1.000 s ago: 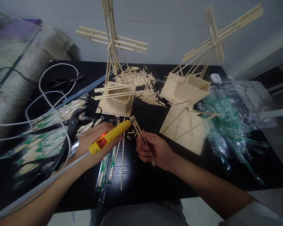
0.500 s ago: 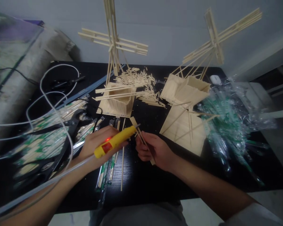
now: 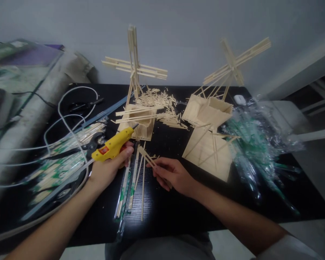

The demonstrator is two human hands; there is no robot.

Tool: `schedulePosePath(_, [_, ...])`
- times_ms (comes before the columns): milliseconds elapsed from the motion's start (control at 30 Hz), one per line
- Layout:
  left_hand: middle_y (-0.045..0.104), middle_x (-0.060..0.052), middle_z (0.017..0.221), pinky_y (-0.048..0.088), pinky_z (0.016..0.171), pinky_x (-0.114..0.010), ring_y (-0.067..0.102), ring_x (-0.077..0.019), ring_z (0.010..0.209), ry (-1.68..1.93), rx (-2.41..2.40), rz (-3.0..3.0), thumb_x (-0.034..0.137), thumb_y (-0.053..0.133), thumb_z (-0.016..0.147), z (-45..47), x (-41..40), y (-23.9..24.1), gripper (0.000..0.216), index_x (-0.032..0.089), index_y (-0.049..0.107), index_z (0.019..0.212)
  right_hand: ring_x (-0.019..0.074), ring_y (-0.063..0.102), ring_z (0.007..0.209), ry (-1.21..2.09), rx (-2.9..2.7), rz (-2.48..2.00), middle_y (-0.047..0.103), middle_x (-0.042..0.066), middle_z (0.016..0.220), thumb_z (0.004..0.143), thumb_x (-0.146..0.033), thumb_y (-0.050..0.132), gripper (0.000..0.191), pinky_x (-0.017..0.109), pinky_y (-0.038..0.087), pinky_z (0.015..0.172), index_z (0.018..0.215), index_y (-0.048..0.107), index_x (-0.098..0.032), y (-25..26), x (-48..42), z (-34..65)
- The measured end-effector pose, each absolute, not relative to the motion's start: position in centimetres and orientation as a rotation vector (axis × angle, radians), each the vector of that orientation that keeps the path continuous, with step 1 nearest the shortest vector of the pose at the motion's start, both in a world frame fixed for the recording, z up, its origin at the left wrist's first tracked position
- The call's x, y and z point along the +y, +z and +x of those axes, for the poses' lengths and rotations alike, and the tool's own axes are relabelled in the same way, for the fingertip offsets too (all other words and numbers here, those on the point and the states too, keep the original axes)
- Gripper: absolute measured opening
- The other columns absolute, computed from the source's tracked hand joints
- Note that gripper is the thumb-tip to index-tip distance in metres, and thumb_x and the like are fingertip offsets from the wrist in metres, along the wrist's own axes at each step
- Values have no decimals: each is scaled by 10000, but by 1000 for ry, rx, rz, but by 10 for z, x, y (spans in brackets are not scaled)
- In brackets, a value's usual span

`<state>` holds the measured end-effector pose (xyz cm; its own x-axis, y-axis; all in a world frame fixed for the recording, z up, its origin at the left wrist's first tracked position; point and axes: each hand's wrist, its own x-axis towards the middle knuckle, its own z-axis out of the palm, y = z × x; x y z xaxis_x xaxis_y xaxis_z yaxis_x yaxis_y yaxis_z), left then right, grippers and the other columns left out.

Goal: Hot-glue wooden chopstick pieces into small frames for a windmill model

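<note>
My left hand is closed round a yellow hot glue gun, whose nozzle points up and right near the left stick model. Between the fingers and thumb of my right hand are a few thin wooden sticks, tilted up to the left; their lower ends are hidden in the palm. Nozzle and sticks are apart. Behind them stands a wooden windmill-like model with crossed blades, and long sticks lie across its box. A similar model is at the right, with a flat stick panel before it.
Cut stick pieces are heaped between the models. Crumpled plastic wrappers cover the table's right side. Wrapped chopsticks, black-handled scissors and a looping white cable lie at the left. More wrapped chopsticks lie in front.
My left hand has drawn the glue gun up and left, away from the sticks. My right hand keeps its hold on them, slightly lower. The camera view has shifted.
</note>
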<state>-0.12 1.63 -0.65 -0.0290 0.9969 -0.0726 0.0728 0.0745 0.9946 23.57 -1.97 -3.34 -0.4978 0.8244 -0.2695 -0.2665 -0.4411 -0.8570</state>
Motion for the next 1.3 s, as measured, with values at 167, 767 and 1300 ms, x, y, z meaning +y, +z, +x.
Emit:
schedulePosePath(167, [609,37,572,472,559,-253,563,-129,531,1096,1317,1199,511,854,842,-4,16,-4,323,206,785,922,50,472,410,1980,-1197,-968,662,-43,735,1007,-518,745,397,184,307,342,1167,771,-155,-34,-20,236])
schedulePosePath(767, [586,30,567,425,540,-239,520,-115,543,1165,1304,948,595,929,713,-3,17,-4,453,174,785,795,46,397,401,1877,-1184,-1135,688,-4,696,901,-597,833,455,218,209,391,926,773,-147,-20,-13,237])
schedulePosePath(1300, [554,50,583,396,490,-233,487,-99,497,1414,1163,818,554,873,821,-4,23,1,411,195,678,778,121,630,573,1428,-1182,-1162,665,-51,752,752,-495,977,459,228,518,457,962,672,-223,32,53,223])
